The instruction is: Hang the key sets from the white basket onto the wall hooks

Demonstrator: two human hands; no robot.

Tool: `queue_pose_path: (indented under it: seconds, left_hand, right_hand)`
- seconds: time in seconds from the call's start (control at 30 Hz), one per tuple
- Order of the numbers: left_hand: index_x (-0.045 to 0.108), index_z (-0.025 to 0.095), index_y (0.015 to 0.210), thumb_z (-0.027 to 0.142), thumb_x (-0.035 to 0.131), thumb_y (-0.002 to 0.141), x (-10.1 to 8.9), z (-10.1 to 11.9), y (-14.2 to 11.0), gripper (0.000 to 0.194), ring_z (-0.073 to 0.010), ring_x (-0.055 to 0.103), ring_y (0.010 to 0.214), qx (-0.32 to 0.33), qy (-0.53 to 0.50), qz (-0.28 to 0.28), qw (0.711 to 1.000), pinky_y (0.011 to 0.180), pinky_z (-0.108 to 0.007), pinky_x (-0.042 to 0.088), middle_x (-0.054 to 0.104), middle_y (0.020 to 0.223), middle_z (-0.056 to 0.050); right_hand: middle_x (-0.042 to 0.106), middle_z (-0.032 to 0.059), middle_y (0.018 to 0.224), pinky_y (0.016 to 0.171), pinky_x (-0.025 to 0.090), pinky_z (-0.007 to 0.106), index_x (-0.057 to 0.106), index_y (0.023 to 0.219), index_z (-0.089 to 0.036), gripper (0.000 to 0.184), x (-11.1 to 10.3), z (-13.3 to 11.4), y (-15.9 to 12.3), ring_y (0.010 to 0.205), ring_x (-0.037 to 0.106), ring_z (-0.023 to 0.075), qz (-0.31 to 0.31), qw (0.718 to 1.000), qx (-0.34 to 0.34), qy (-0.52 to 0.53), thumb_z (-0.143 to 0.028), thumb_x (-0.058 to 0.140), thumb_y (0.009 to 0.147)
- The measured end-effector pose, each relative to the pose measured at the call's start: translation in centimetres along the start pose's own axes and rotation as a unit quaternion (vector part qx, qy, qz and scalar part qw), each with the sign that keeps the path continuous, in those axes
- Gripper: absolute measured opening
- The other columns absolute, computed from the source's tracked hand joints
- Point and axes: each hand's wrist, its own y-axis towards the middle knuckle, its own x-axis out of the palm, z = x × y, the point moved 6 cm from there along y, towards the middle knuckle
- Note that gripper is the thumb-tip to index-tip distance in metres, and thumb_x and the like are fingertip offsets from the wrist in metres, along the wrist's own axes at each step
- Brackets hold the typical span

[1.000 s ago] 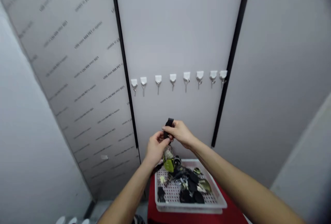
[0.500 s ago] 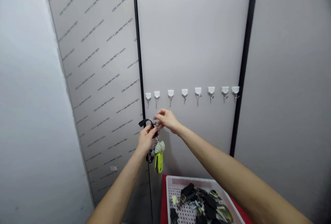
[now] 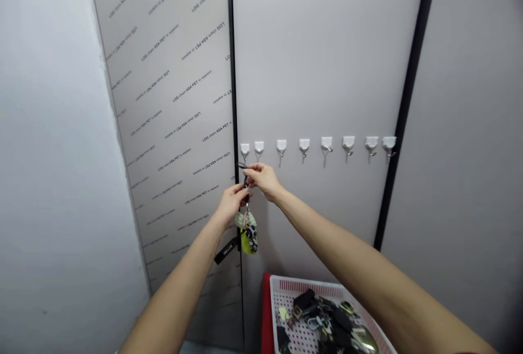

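Observation:
Both my hands hold a keychain (image 3: pixel 247 231) up against the grey wall panel. My left hand (image 3: pixel 231 202) pinches its ring from below, and a lime-green charm and a black tag dangle under it. My right hand (image 3: pixel 263 178) pinches the black loop at the top, just under the leftmost hook (image 3: pixel 244 150) of a row of several white hooks (image 3: pixel 327 144). All the hooks hang bare.
A white perforated basket (image 3: pixel 286 287) full of dark keychains and keys sits on a red surface (image 3: pixel 266 316) at the bottom. A film-covered panel (image 3: pixel 171 103) with printed text stands at the left. Black vertical strips (image 3: pixel 404 103) divide the wall panels.
Both hands lifted the keychain out of the basket and carried it up and left, from level with the basket to just beneath the leftmost hook. The view also tilted upward.

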Motion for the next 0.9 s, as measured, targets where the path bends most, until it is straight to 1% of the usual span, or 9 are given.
queue_pose_path:
  seconds: [0.13, 0.27, 0.43, 0.5, 0.57, 0.67, 0.73, 0.83, 0.9]
  left_hand:
    - [0.053, 0.012, 0.069, 0.019, 0.048, 0.055, 0.0, 1.0, 1.6, 0.016, -0.005, 0.044, 0.046, 0.007, -0.021, 0.012, 1.0, 0.046, -0.018, 0.031, 0.051, 0.055, 0.001]
    - [0.053, 0.011, 0.065, 0.016, 0.046, 0.055, -0.1, 1.1, 2.8, 0.012, -0.0044, 0.042, 0.043, 0.015, -0.008, 0.031, 0.999, 0.044, -0.017, 0.029, 0.049, 0.051, 0.002]
    - [0.053, 0.011, 0.062, 0.014, 0.044, 0.057, -0.4, -0.9, 3.7, 0.011, -0.0052, 0.04, 0.04, -0.002, 0.045, 0.041, 0.998, 0.04, -0.017, 0.027, 0.048, 0.047, 0.002]
    - [0.054, 0.01, 0.062, 0.014, 0.044, 0.057, -0.5, -1.6, 3.9, 0.012, -0.0059, 0.041, 0.041, 0.003, 0.077, 0.051, 0.996, 0.042, -0.018, 0.029, 0.049, 0.048, 0.001]
    - [0.055, 0.011, 0.066, 0.014, 0.046, 0.056, -0.9, -1.9, 3.8, 0.014, -0.0074, 0.044, 0.046, 0.018, 0.108, 0.079, 0.991, 0.046, -0.02, 0.033, 0.052, 0.054, -0.001]
    - [0.054, 0.012, 0.077, 0.012, 0.05, 0.053, -1.5, -2.0, 3.1, 0.025, -0.0112, 0.05, 0.063, 0.042, 0.151, 0.129, 0.979, 0.061, -0.023, 0.037, 0.057, 0.07, -0.005]
    - [0.052, 0.012, 0.084, 0.012, 0.051, 0.053, -1.6, -2.4, 2.4, 0.031, -0.013, 0.05, 0.073, 0.05, 0.181, 0.144, 0.972, 0.069, -0.025, 0.036, 0.056, 0.08, -0.007]
    - [0.05, 0.013, 0.089, 0.015, 0.051, 0.054, -1.2, -3.7, 0.9, 0.035, -0.0129, 0.048, 0.077, 0.064, 0.211, 0.138, 0.965, 0.073, -0.026, 0.035, 0.054, 0.087, -0.007]
    - [0.05, 0.014, 0.088, 0.015, 0.05, 0.056, -0.1, -5.3, -0.7, 0.032, -0.0121, 0.048, 0.076, 0.074, 0.226, 0.116, 0.964, 0.073, -0.026, 0.035, 0.054, 0.086, -0.005]
  right_hand:
    - [0.044, -0.0071, 0.042, 0.037, 0.036, 0.016, 0.042, 0.065, -0.015, 0.016, 0.0, -0.1, 1.5, 0.036, 0.041, 0.0036, 0.056, 0.997, -0.017, 0.04, -0.02, 0.053, 0.054]
    - [0.043, -0.0066, 0.041, 0.037, 0.036, 0.017, 0.041, 0.063, -0.015, 0.016, -0.2, 0.3, 2.7, 0.035, 0.041, 0.0041, 0.086, 0.996, -0.002, 0.025, -0.021, 0.053, 0.055]
    - [0.041, -0.0065, 0.038, 0.037, 0.037, 0.019, 0.04, 0.059, -0.016, 0.014, -0.4, 2.0, 3.2, 0.034, 0.04, 0.0054, 0.1, 0.992, 0.048, -0.067, -0.022, 0.052, 0.055]
    - [0.044, -0.0052, 0.04, 0.039, 0.037, 0.02, 0.042, 0.059, -0.016, 0.015, -0.5, 2.4, 3.4, 0.036, 0.042, 0.006, 0.102, 0.986, 0.036, -0.125, -0.025, 0.053, 0.055]
    - [0.047, -0.0035, 0.046, 0.041, 0.037, 0.019, 0.045, 0.061, -0.015, 0.018, -0.8, 2.5, 3.3, 0.039, 0.044, 0.006, 0.107, 0.977, 0.002, -0.182, -0.028, 0.054, 0.054]
    - [0.05, -0.0021, 0.055, 0.042, 0.036, 0.018, 0.047, 0.064, -0.015, 0.019, -1.6, 2.5, 2.3, 0.042, 0.045, 0.0049, 0.094, 0.969, -0.034, -0.227, -0.031, 0.054, 0.055]
    - [0.05, -0.0018, 0.056, 0.04, 0.035, 0.017, 0.047, 0.064, -0.015, 0.016, -2.6, 3.0, 0.9, 0.04, 0.045, 0.0043, 0.064, 0.971, -0.028, -0.228, -0.029, 0.052, 0.058]
    - [0.048, -0.0022, 0.053, 0.037, 0.033, 0.016, 0.047, 0.063, -0.014, 0.01, -5.3, 5.1, -2.2, 0.039, 0.044, 0.0042, 0.02, 0.976, 0.02, -0.218, -0.023, 0.051, 0.06]
    - [0.048, -0.0025, 0.051, 0.037, 0.033, 0.016, 0.048, 0.063, -0.014, 0.008, -7.3, 7.5, -5.0, 0.039, 0.044, 0.0047, -0.026, 0.971, 0.068, -0.228, -0.021, 0.05, 0.06]
